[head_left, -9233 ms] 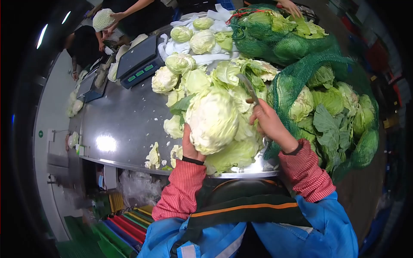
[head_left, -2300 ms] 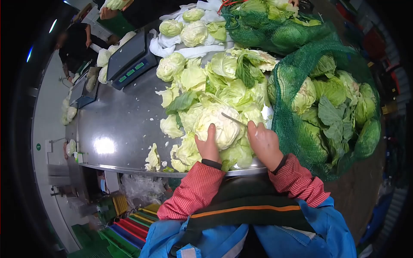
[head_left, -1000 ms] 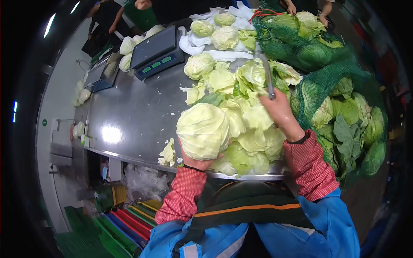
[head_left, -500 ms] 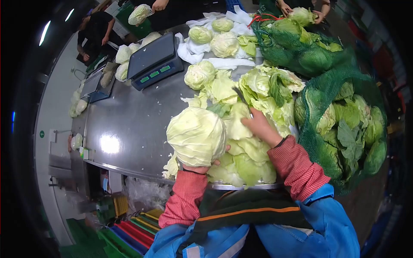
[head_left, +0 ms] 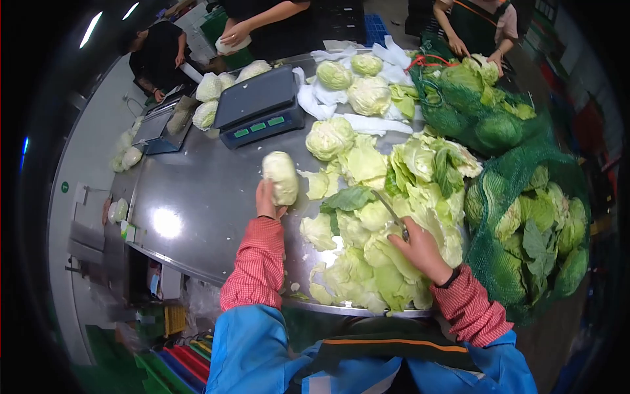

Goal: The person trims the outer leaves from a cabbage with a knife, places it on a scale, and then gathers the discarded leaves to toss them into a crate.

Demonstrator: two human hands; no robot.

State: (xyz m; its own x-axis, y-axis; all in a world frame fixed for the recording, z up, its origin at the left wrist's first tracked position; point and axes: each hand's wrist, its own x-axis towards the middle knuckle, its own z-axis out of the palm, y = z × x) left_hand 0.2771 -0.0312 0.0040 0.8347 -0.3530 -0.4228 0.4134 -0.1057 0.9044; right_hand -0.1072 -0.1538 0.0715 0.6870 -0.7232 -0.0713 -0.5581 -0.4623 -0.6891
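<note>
My left hand (head_left: pixel 266 200) is stretched out over the steel table (head_left: pixel 197 197) and holds a pale trimmed cabbage head (head_left: pixel 281 176) close to the scale (head_left: pixel 259 107). My right hand (head_left: pixel 420 249) grips a knife (head_left: pixel 392 212) whose blade points up and away over a heap of loose cabbage leaves (head_left: pixel 380 249) at the table's near edge.
A trimmed cabbage (head_left: pixel 329 136) and others lie beyond the leaves. Green net sacks of cabbages (head_left: pixel 531 223) fill the right side. A second scale (head_left: pixel 154 125) stands at the left. Other people's hands (head_left: pixel 233 33) work at the far side.
My left hand has carried the cabbage head away from my body, out toward the scale. My right hand with the knife has dropped back nearer the table's edge.
</note>
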